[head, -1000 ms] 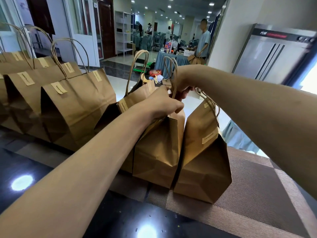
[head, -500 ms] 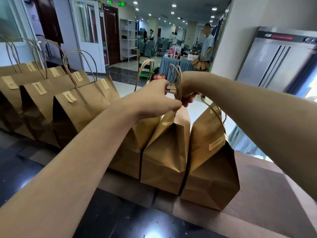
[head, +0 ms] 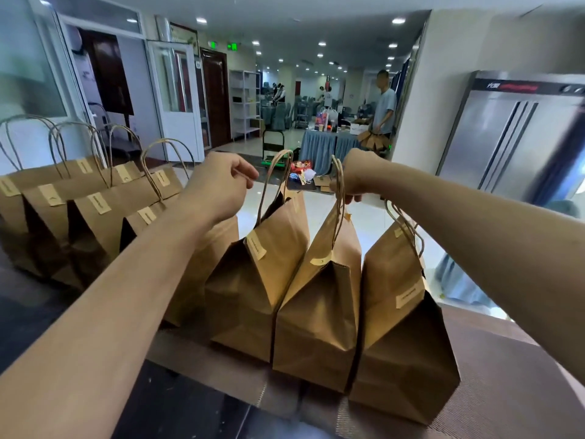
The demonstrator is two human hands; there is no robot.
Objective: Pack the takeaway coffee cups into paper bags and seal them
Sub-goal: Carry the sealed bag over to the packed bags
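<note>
Kraft paper bags are standing sealed in a row on the table, and the right hand [head: 354, 180] is pinching the twine handles [head: 339, 198] of one bag [head: 319, 312] while the left hand [head: 221, 185] is seemingly gripping another's, so setting them down straight is coming next.

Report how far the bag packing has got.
Done: a row of paper bags stands folded shut with sticker seals. In hand: the right hand grips the handles of a stickered bag; the left hand holds another bag's handle. Left: no open bags or loose cups are visible.
</note>
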